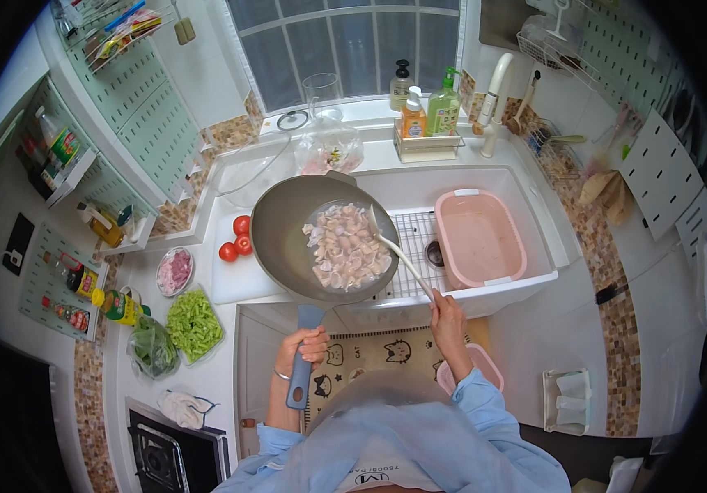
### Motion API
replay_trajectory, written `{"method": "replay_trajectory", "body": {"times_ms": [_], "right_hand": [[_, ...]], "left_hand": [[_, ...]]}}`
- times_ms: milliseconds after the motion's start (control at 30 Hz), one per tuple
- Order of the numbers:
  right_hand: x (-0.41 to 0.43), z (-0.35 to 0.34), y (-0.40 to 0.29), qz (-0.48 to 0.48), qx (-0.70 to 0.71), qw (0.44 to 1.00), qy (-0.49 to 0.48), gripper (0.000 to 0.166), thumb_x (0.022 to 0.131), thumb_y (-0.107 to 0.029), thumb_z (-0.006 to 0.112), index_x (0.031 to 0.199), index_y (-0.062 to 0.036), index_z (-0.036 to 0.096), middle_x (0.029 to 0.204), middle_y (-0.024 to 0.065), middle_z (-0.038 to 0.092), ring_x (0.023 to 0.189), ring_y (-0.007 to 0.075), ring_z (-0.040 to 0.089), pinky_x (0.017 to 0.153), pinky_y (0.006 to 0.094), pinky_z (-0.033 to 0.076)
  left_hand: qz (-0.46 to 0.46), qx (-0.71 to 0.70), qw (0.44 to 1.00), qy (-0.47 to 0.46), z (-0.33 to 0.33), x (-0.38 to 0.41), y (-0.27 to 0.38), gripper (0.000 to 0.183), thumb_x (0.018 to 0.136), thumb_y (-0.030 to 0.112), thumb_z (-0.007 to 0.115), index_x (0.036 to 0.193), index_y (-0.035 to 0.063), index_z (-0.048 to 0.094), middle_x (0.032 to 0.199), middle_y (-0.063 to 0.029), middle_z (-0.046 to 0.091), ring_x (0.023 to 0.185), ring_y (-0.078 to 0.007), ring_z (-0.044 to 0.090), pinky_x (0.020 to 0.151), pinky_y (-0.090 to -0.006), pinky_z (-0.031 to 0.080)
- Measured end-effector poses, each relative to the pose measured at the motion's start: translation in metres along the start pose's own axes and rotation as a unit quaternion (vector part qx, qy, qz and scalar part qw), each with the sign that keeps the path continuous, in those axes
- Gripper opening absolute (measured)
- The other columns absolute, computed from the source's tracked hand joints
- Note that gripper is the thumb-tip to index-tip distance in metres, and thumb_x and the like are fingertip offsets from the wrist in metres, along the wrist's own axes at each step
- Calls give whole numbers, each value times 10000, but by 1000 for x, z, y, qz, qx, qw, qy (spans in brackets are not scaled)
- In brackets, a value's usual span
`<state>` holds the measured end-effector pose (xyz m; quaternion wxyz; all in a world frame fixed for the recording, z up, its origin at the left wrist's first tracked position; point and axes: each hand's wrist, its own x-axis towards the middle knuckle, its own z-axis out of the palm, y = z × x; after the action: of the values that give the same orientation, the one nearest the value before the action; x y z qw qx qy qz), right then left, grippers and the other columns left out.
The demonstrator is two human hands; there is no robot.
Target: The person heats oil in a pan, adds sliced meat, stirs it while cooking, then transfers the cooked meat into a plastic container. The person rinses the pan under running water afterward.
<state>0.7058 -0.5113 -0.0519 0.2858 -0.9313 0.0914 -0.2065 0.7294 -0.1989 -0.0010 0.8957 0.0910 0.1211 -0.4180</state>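
Note:
My left hand [305, 352] grips the blue-grey handle of a large wok [276, 231], which is over the edge between the counter and the sink. Pale pieces of raw meat [347, 249] lie in liquid in the wok, towards its right side. My right hand [449, 317] holds the handle of a cream-coloured spoon or ladle [408, 264]; its head rests against the meat near the wok's right wall. Red tomatoes [228, 252] sit on a white cutting board [230, 285] just left of the wok.
A pink basin [480, 237] stands in the white sink [538, 262], beside a wire rack [412, 228]. Chopped green vegetables [194, 325], a bowl of sliced meat [175, 271] and bagged greens [152, 347] are on the left counter, above the gas stove [159, 453]. Pump bottles [414, 117] stand behind the sink.

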Motion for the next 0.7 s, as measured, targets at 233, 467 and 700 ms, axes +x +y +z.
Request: {"method": "replay_trajectory", "body": {"times_ms": [233, 467, 700], "right_hand": [[-1, -1, 0, 6, 9, 1000, -2, 289, 808, -74, 554, 1096, -75, 580, 806, 149, 553, 710, 355, 567, 616, 436, 456], [-3, -1, 1, 16, 15, 1000, -7, 280, 809, -72, 553, 1088, -64, 580, 806, 153, 553, 711, 358, 567, 618, 437, 457], [-5, 1, 5, 17, 20, 1000, -6, 272, 813, -72, 552, 1084, -57, 582, 803, 151, 553, 704, 353, 568, 612, 434, 456]], "left_hand": [[-1, -9, 1000, 0, 5, 0, 0, 43, 869, 53, 446, 860, 21, 473, 595, 32, 370, 432, -22, 340, 377, -166, 327], [-4, -6, 1000, -1, 4, 0, 2, 45, 869, 52, 447, 849, 21, 472, 588, 36, 366, 433, -23, 342, 375, -170, 327], [-6, -24, 1000, -3, 6, 1, 2, 46, 866, 46, 432, 864, 1, 443, 601, 24, 366, 434, -27, 352, 368, -170, 343]]}}
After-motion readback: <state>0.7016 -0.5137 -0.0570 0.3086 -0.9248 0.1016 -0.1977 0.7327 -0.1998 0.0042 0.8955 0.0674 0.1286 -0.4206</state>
